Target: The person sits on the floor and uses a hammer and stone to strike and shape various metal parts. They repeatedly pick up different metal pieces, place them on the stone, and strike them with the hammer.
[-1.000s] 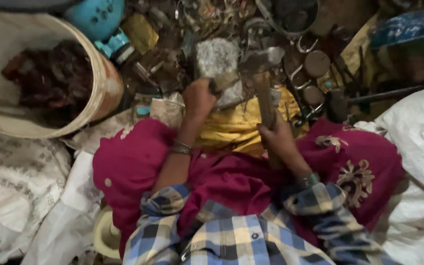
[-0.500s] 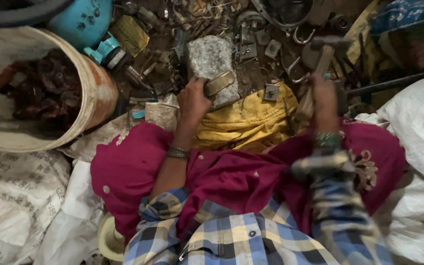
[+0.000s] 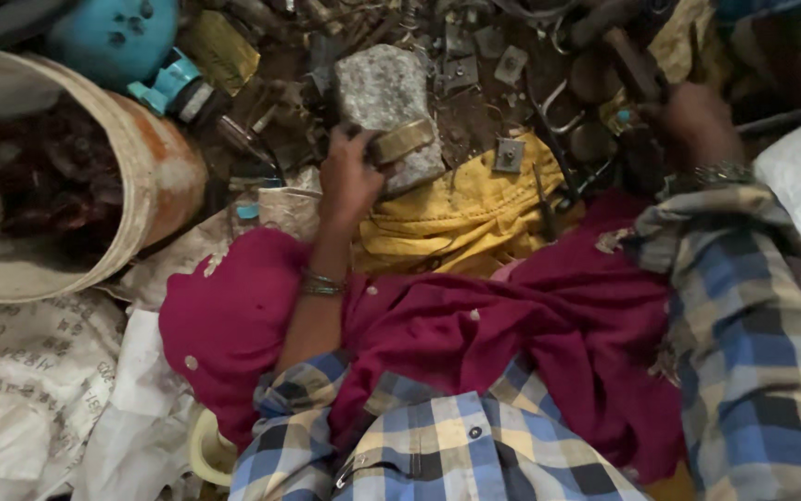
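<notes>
My left hand (image 3: 348, 178) holds a small brass-coloured metal piece (image 3: 401, 142) down against a grey stone block (image 3: 384, 88) in front of my lap. Raised at the upper right, my right hand (image 3: 692, 119) grips the wooden handle of a hammer (image 3: 625, 46), its head up near the frame's top edge. Both wrists wear bangles. A yellow cloth (image 3: 461, 218) lies just below the stone, over my magenta-clothed knees.
A worn white bucket (image 3: 154, 181) with dark reddish scrap stands at the left. A turquoise round object (image 3: 113, 37) sits behind it. Metal scrap, hooks and small plates (image 3: 510, 153) cover the ground around the stone. White printed sacks (image 3: 20, 371) lie at the left and right.
My right hand has lifted the hammer up and out to the right, away from the stone. My left hand has stayed on the metal piece at the stone.
</notes>
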